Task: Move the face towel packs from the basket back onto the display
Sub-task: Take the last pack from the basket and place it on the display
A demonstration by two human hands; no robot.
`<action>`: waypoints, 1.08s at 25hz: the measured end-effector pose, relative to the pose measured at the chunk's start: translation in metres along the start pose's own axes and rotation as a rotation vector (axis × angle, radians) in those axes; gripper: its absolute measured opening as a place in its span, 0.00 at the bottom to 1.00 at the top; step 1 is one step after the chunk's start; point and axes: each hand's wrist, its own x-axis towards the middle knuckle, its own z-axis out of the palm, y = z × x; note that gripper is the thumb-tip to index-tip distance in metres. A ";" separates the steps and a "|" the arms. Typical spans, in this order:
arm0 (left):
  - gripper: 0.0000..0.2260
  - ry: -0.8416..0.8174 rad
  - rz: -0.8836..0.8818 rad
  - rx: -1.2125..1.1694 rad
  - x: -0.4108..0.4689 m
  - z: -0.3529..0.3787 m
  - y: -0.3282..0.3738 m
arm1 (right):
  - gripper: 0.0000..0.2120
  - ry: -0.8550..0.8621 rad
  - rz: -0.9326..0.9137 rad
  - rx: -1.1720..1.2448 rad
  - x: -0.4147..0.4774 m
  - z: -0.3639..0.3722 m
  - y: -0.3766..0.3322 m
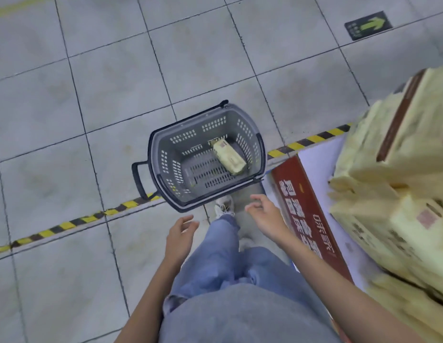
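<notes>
A grey perforated plastic shopping basket (205, 157) sits on the tiled floor, straddling a black-and-yellow hazard tape line (74, 222). One pale yellow rectangular face towel pack (229, 157) lies flat on the basket's floor, toward its right wall; no other pack shows inside. To the right of the basket rises the display: a stack of matching pale yellow packs (398, 194) on a white base with a red printed sign (307, 214) along its edge.

Both hands hover on the near side of the basket, above the floor and touching nothing. The left hand (179, 237) has a loose, spread grip with fingers curled; the right hand (263, 215) is likewise spread and empty, nearer the basket's rim.

The likely trouble lies in the reach. The pack sits deep against the right wall, so a hand coming down at an angle could catch the rim or the dark folded handle (141, 179) and shove the light basket along the floor. The wrapper looks slick, so a shallow pinch on one end could let it slide out on the lift. The display stack appears uneven and blurred here; setting the pack on a sloping top could tip neighbouring packs off.
</notes>
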 end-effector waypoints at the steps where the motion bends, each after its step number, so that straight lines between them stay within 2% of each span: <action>1: 0.08 -0.006 0.007 0.010 0.013 0.001 0.015 | 0.18 0.001 0.010 -0.009 0.013 0.000 -0.009; 5: 0.13 -0.088 0.112 0.110 0.076 0.012 0.082 | 0.19 0.037 0.032 -0.020 0.080 -0.003 -0.045; 10: 0.18 -0.095 0.357 0.416 0.203 0.046 0.134 | 0.23 0.004 0.069 -0.060 0.206 0.014 -0.050; 15: 0.24 0.128 0.760 0.747 0.361 0.087 0.134 | 0.29 0.058 0.141 -0.102 0.387 0.073 0.001; 17: 0.27 0.261 0.849 0.858 0.417 0.095 0.114 | 0.36 0.030 0.139 -0.285 0.448 0.097 0.031; 20: 0.31 0.417 0.890 0.969 0.477 0.100 0.079 | 0.48 -0.035 0.097 -0.684 0.515 0.121 0.066; 22: 0.32 0.480 0.954 0.998 0.501 0.102 0.061 | 0.54 -0.024 0.080 -0.848 0.547 0.134 0.084; 25: 0.31 0.559 1.098 0.963 0.522 0.103 0.047 | 0.60 -0.027 0.176 -0.870 0.583 0.150 0.108; 27: 0.29 0.609 1.150 0.909 0.530 0.103 0.043 | 0.61 0.015 0.191 -0.901 0.596 0.158 0.120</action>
